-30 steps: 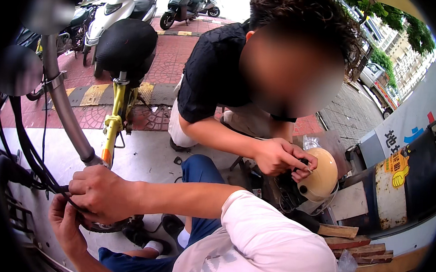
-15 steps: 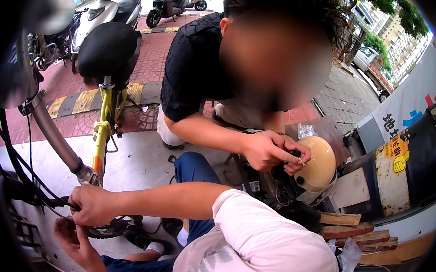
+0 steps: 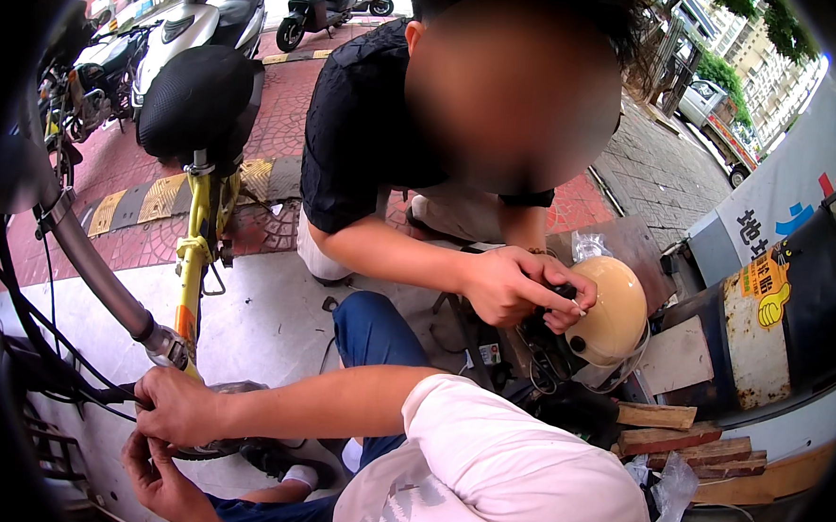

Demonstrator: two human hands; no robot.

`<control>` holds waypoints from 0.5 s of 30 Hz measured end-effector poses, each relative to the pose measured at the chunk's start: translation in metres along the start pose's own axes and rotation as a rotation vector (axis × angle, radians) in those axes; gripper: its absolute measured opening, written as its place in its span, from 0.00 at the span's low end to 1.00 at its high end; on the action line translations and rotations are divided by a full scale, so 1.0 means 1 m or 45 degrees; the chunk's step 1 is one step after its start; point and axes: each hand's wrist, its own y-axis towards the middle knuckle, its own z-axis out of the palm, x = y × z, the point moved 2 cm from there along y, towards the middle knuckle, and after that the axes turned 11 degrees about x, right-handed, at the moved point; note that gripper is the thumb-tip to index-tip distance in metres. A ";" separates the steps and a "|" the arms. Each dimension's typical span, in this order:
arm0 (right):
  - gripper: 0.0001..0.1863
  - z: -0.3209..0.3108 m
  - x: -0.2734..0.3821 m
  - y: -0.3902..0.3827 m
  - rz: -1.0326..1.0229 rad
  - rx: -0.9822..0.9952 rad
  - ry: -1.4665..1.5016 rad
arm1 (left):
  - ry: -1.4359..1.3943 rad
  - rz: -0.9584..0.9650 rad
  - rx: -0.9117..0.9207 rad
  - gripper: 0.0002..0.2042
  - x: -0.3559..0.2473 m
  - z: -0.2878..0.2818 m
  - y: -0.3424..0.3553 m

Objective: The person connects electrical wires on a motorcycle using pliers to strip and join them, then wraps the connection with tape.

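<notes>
My right hand (image 3: 180, 405) is closed at the left, its fingers wrapped round a thin black cable (image 3: 86, 374) beside the bicycle's dark handlebar end. Just below it, my left hand (image 3: 162, 482) has its fingers bent and the tips close together; anything in them is too small or hidden to make out. A silver-grey bicycle tube (image 3: 101, 268) slants down to a metal clamp (image 3: 166, 344) above my right hand. Behind it stands the yellow frame (image 3: 192, 259) with a black saddle (image 3: 197, 103).
Opposite me a person in a black shirt (image 3: 354, 125) leans forward, hands (image 3: 530, 290) together around something small and whitish. Beside them sits a cream helmet (image 3: 614, 304). Wood blocks (image 3: 669, 440) and a clear plastic bag (image 3: 675, 492) lie at right. Scooters (image 3: 198, 32) stand behind.
My left hand has shifted slightly right, its fingers more bent than before. The right hand stays on the cable. My view has moved a little; the other person's hands look much the same.
</notes>
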 end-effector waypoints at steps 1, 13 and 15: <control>0.08 0.001 -0.001 0.000 -0.033 -0.024 -0.013 | 0.013 0.003 -0.014 0.10 0.003 -0.001 0.000; 0.08 0.008 0.002 -0.009 -0.105 -0.068 0.049 | -0.362 -0.088 0.037 0.07 0.002 -0.009 0.001; 0.08 0.010 -0.001 -0.009 -0.112 -0.036 0.030 | -0.431 -0.134 0.002 0.07 0.005 -0.010 0.002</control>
